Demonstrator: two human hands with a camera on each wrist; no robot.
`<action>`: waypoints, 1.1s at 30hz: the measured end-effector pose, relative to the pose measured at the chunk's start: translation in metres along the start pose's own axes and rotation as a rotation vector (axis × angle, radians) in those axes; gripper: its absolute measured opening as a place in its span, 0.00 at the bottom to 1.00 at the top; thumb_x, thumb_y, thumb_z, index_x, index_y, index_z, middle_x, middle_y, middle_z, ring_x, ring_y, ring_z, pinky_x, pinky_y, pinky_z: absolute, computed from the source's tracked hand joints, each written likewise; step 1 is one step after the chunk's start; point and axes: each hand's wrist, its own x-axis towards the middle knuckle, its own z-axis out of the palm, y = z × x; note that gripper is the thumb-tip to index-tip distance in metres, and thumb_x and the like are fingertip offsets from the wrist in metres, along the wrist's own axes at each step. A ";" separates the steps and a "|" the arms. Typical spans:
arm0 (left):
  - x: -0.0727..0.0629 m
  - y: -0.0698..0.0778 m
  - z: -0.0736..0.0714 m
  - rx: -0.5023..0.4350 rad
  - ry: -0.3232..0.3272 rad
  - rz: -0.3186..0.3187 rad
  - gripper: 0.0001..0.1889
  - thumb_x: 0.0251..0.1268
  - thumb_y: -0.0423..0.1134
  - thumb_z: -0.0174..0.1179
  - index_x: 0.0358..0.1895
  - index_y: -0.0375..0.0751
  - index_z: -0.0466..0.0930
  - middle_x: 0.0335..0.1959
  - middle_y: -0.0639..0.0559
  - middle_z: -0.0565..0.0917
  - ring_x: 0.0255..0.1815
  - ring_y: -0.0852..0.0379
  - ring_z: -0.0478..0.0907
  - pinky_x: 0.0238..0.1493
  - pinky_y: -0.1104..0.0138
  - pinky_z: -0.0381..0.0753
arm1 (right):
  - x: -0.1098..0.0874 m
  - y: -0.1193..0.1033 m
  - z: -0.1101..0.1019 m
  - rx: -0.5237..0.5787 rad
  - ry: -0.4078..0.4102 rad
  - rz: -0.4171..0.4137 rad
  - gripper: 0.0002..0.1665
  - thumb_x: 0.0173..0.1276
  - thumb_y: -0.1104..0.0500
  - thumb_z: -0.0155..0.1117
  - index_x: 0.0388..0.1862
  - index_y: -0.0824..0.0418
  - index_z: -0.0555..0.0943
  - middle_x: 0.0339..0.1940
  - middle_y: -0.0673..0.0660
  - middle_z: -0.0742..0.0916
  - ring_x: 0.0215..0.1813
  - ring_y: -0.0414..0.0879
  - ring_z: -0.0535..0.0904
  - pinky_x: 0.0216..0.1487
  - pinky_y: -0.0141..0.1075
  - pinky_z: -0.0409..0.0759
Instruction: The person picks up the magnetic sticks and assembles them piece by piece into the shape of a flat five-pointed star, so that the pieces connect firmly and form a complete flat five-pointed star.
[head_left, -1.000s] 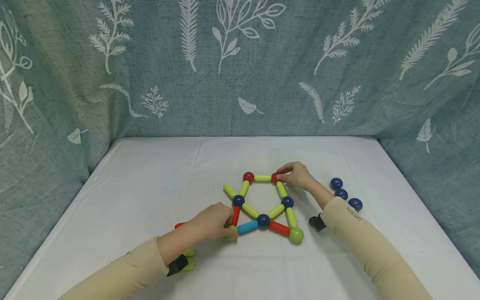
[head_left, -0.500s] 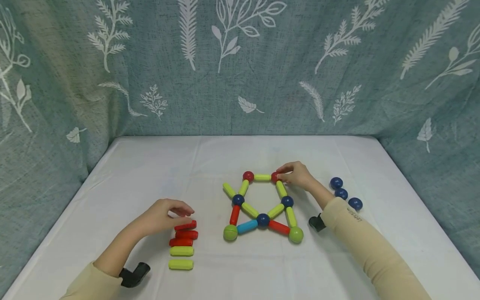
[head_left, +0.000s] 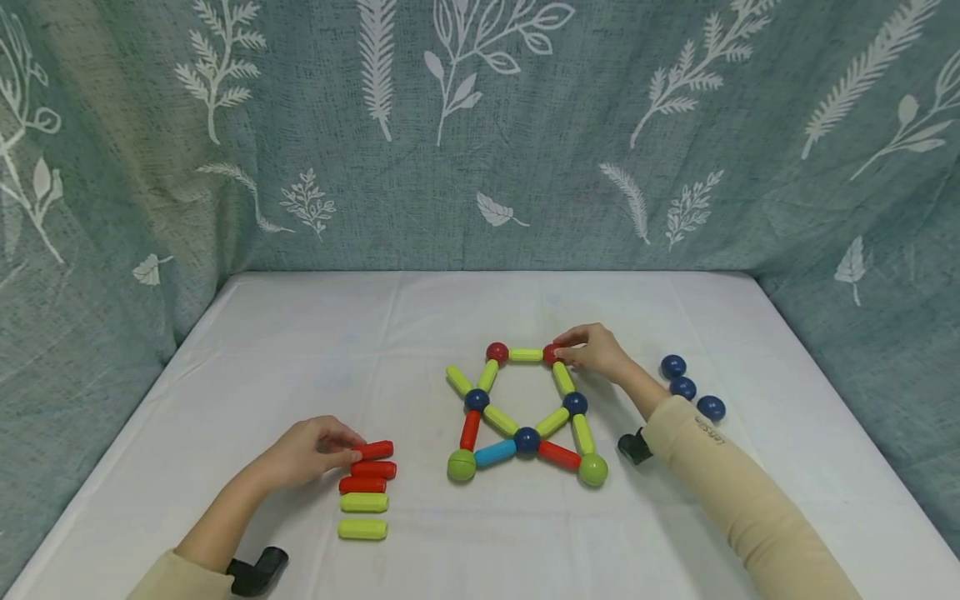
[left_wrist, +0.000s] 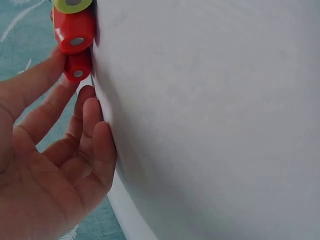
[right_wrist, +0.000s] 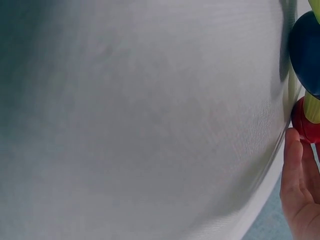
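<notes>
My left hand (head_left: pixel 306 452) is at the left end of the farthest red magnetic rod (head_left: pixel 375 450), pinching it between thumb and index finger; the left wrist view shows that rod's metal-tipped end (left_wrist: pixel 77 70). My right hand (head_left: pixel 596 350) holds the red ball (head_left: pixel 551 355) at the upper right corner of a flat figure of balls and rods. In the right wrist view the fingertips touch the same red ball (right_wrist: pixel 306 122), partly cut off by the frame. The figure joins red, blue and green balls with yellow-green rods (head_left: pixel 552 422), red rods (head_left: pixel 558 455) and a light blue rod (head_left: pixel 496 453).
Below the pinched rod lie two more red rods (head_left: pixel 373 470) and two yellow-green rods (head_left: pixel 363 530), stacked in a column. Three loose dark blue balls (head_left: pixel 682 388) sit right of the figure, near my right forearm. A white cloth covers the table (head_left: pixel 315 333); a patterned curtain hangs behind.
My left hand has left the green ball at the figure's lower left corner, moved left to the loose rods and pinched the farthest red one. My right hand has stayed on the red ball.
</notes>
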 end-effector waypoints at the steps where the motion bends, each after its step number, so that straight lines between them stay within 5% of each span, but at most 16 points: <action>1: 0.001 0.000 0.000 0.006 0.000 -0.002 0.10 0.55 0.35 0.64 0.40 0.36 0.81 0.35 0.52 0.79 0.36 0.55 0.72 0.35 0.65 0.74 | 0.000 0.000 0.000 -0.001 0.001 0.000 0.17 0.64 0.62 0.60 0.51 0.67 0.77 0.51 0.66 0.79 0.39 0.48 0.80 0.39 0.35 0.79; 7: 0.015 0.010 -0.007 0.082 0.028 -0.029 0.10 0.55 0.34 0.64 0.40 0.35 0.81 0.34 0.50 0.80 0.35 0.54 0.74 0.37 0.62 0.78 | -0.001 0.000 0.001 -0.005 0.010 0.006 0.17 0.64 0.62 0.60 0.51 0.67 0.78 0.50 0.66 0.80 0.38 0.48 0.80 0.39 0.35 0.79; 14: 0.056 0.030 -0.010 0.113 0.098 -0.021 0.09 0.56 0.32 0.61 0.41 0.35 0.81 0.35 0.47 0.80 0.36 0.52 0.74 0.38 0.61 0.78 | -0.001 0.000 0.002 -0.032 0.021 0.004 0.17 0.64 0.61 0.61 0.51 0.66 0.78 0.51 0.64 0.80 0.37 0.48 0.80 0.39 0.35 0.79; 24: 0.124 0.061 0.004 0.060 0.159 -0.035 0.10 0.61 0.36 0.59 0.43 0.35 0.81 0.39 0.44 0.81 0.39 0.50 0.73 0.40 0.63 0.75 | 0.001 -0.001 0.001 -0.016 0.021 0.016 0.17 0.64 0.60 0.60 0.51 0.66 0.78 0.50 0.65 0.80 0.37 0.47 0.80 0.37 0.33 0.79; 33: 0.150 0.076 0.019 0.044 0.145 -0.030 0.10 0.61 0.35 0.59 0.42 0.35 0.82 0.38 0.44 0.82 0.39 0.51 0.75 0.40 0.63 0.75 | 0.002 0.001 0.003 -0.003 0.029 0.028 0.17 0.64 0.61 0.60 0.51 0.66 0.78 0.50 0.64 0.80 0.37 0.47 0.80 0.38 0.33 0.79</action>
